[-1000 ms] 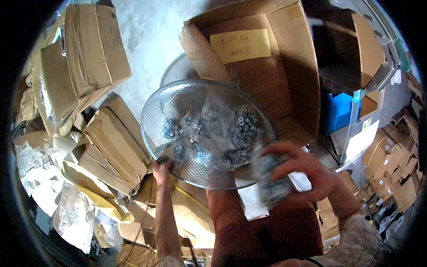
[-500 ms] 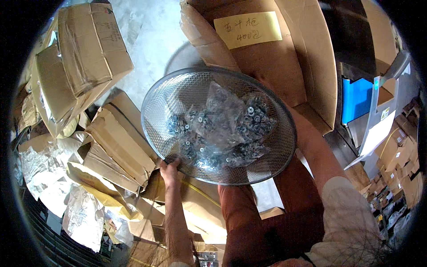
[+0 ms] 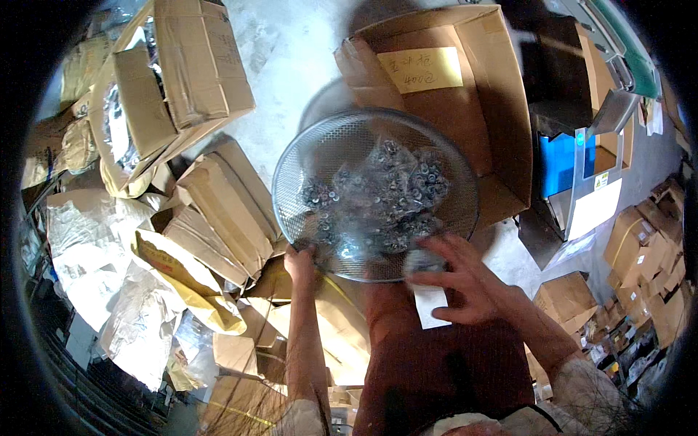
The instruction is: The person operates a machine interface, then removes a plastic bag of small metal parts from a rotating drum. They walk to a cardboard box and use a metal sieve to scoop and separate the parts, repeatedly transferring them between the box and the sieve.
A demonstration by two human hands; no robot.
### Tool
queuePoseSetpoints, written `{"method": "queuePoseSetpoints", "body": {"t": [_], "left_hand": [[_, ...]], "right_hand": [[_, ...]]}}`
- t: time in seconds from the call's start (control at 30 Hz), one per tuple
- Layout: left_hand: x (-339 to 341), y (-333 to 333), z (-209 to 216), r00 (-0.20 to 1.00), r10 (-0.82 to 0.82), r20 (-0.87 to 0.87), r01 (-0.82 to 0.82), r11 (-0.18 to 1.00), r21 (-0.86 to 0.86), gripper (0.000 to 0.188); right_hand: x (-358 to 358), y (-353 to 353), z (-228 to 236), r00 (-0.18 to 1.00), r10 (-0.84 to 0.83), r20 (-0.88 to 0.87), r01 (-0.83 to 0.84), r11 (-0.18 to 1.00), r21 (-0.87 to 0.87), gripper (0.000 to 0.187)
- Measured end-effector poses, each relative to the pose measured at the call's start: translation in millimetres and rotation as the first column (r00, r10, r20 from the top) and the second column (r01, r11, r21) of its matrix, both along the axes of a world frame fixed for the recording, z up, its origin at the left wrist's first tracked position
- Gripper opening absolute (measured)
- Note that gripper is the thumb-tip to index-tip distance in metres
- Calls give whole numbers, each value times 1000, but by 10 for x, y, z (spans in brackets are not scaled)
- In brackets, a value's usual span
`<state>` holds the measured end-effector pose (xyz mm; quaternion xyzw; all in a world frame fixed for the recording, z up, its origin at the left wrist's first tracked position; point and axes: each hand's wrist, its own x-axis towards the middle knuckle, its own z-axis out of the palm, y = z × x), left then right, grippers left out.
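A round wire-mesh basket [image 3: 292,225] with a dark rim is held over my lap. In it lie clear plastic bags of small metal fittings [image 3: 389,192], which look like screws or bolts. My left hand [image 3: 299,263] is closed on the basket's near left rim. At the near right rim my right hand [image 3: 469,287] reaches over with its fingers spread apart, somewhat blurred. Whether those fingertips touch the rim or a bag, I cannot tell. Just beyond the basket stands an open cardboard box [image 3: 472,156] with a yellow handwritten note [image 3: 429,69] inside.
A large taped carton [image 3: 193,65] stands far left, with another long carton [image 3: 225,211] nearer. Crumpled white plastic sheets [image 3: 91,251] and a yellow sack [image 3: 185,280] lie at left. A machine with a blue panel [image 3: 556,163] stands right; several cartons [image 3: 632,240] are stacked beyond it.
My right hand has moved from the far side of the basket to its near right rim. The bags have shifted in the basket. My left hand keeps its hold. The view has shifted.
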<state>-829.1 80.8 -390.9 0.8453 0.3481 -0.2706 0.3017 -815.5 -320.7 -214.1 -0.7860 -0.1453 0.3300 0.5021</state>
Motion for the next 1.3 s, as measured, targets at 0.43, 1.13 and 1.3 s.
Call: {"method": "queuePoseSetpoints", "body": {"t": [0.43, 1.13, 1.3], "left_hand": [[-8, -186, 408, 998, -65, -24, 64, 997, -36, 36], [-29, -140, 398, 1000, 23, -6, -24, 982, -186, 38], [-8, -226, 417, 985, 169, -24, -170, 956, -240, 35]], "right_hand": [[165, 716, -1434, 864, -363, 348, 490, 762, -424, 44], [168, 629, 18, 829, -556, 49, 559, 826, -75, 41], [191, 656, 126, 822, -565, 74, 569, 821, -43, 38]]}}
